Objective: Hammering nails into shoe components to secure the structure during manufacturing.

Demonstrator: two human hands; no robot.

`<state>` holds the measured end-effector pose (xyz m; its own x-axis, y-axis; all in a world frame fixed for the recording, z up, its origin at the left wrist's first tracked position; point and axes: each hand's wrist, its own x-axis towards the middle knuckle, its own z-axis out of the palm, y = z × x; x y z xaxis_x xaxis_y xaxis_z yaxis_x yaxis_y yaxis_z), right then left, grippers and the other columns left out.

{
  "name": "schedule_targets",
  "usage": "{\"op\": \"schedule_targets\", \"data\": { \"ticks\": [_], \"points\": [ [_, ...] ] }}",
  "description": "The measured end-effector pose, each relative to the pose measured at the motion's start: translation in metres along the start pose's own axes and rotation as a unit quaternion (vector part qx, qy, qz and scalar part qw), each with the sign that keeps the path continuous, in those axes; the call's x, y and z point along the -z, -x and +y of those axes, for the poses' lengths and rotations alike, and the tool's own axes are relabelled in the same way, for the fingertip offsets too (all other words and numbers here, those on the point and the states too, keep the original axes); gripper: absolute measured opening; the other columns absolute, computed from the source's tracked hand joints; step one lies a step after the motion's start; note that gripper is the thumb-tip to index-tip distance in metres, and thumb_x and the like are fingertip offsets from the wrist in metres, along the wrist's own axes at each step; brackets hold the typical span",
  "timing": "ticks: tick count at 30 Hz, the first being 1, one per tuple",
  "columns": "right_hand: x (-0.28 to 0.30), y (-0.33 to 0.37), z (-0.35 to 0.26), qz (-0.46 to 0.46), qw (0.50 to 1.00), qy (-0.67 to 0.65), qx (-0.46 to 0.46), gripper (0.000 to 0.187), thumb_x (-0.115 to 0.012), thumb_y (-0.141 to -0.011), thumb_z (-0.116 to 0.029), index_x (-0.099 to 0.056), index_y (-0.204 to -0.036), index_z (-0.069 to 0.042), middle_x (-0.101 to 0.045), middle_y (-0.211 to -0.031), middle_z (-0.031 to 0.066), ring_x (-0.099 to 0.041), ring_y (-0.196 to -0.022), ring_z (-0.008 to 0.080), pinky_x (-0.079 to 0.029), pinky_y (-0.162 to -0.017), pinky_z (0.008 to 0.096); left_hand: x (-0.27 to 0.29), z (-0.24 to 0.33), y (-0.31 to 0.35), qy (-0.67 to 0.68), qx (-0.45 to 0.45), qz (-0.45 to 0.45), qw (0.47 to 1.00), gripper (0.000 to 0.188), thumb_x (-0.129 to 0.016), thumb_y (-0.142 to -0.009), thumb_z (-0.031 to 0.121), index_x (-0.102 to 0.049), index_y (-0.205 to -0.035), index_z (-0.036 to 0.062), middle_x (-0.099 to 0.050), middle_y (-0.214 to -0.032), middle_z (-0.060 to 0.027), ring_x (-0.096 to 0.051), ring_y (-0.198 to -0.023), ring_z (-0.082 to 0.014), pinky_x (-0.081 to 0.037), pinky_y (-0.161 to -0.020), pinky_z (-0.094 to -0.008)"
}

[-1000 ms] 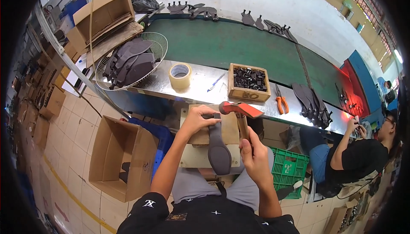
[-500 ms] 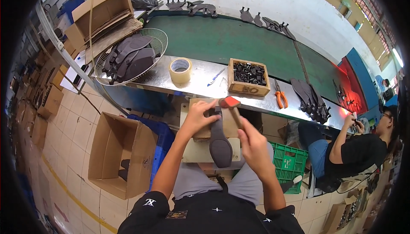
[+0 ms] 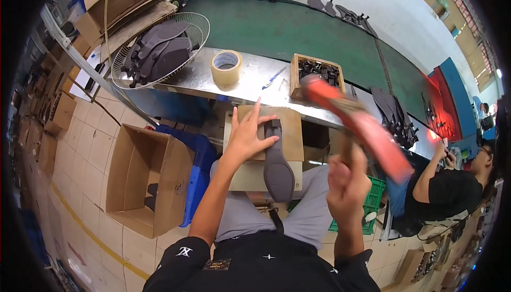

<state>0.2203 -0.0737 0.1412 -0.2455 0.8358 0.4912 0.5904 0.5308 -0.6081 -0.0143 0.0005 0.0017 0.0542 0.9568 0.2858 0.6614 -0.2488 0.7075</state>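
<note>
A dark grey shoe sole (image 3: 278, 177) lies on the board of a small work stand (image 3: 291, 132), its wide end toward me. At its narrow far end sits a small black heel piece (image 3: 275, 124). My left hand (image 3: 246, 138) steadies that narrow end between thumb and forefinger, other fingers spread. My right hand (image 3: 347, 188) grips the wooden handle of a hammer (image 3: 362, 124). The hammer is raised to the right of the sole, its red head smeared by motion and hiding part of the bench.
On the metal bench are a wire basket (image 3: 199, 39) of soles, a tape roll (image 3: 226, 76), a pen (image 3: 273, 79) and a wooden box (image 3: 296, 76) of black heel pieces. A cardboard box (image 3: 175, 185) stands left. A co-worker (image 3: 452, 180) sits at right.
The hammer has swung up and right, away from the heel end of the sole. My left hand still holds the sole, its fingers now more spread. The view has shifted slightly.
</note>
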Motion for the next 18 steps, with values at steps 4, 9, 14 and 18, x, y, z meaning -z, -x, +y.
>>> {"op": "schedule_targets", "data": {
  "ticks": [4,9,14,18],
  "points": [
    [-0.048,-0.009,0.047,-0.142,0.988,0.044,-0.031,0.036,-0.052,-0.1,-0.013,-0.046,-0.132,0.002,-0.063,-0.084,0.0239,-0.062,-0.072,0.0465,-0.049,-0.061,0.0461,-0.007,0.003,-0.009,-0.099,-0.086,0.033,0.991,0.048,-0.072,-0.081,0.042,-0.068,-0.122,0.0179,-0.061,-0.134,0.0019,-0.043,-0.137,-0.026,0.0,-0.114,-0.0682],
    [-0.013,-0.041,0.024,-0.076,0.996,-0.034,0.013,0.038,-0.056,-0.099,-0.015,-0.052,-0.135,-0.001,-0.067,-0.093,0.0242,-0.07,-0.08,0.0357,-0.053,-0.072,0.0378,-0.009,-0.013,0.004,-0.076,-0.111,0.075,0.988,0.032,-0.074,-0.083,0.031,-0.073,-0.106,0.0096,-0.067,-0.123,-0.0052,-0.052,-0.13,-0.0293,-0.02,-0.113,-0.0641],
    [-0.033,-0.033,0.047,-0.075,0.996,-0.042,-0.009,0.04,-0.061,-0.097,-0.015,-0.054,-0.135,-0.001,-0.068,-0.101,0.0228,-0.07,-0.087,0.0319,-0.054,-0.074,0.0344,0.025,0.05,0.06,0.261,-0.134,-0.135,0.947,0.023,-0.071,-0.084,0.01,-0.073,-0.106,0.0023,-0.071,-0.098,-0.0121,-0.068,-0.085,-0.0259,-0.054,-0.074,-0.0328],
    [-0.073,-0.019,0.078,-0.165,0.975,0.097,0.109,0.045,-0.067,-0.09,-0.015,-0.056,-0.133,-0.007,-0.063,-0.106,0.017,-0.063,-0.075,0.0318,-0.051,-0.066,0.0416,0.059,0.11,0.108,0.368,-0.053,-0.185,0.91,0.016,-0.068,-0.089,0.012,-0.07,-0.097,-0.0024,-0.061,-0.085,-0.0105,-0.06,-0.075,-0.0193,-0.047,-0.068,-0.0315]
  ]
}}
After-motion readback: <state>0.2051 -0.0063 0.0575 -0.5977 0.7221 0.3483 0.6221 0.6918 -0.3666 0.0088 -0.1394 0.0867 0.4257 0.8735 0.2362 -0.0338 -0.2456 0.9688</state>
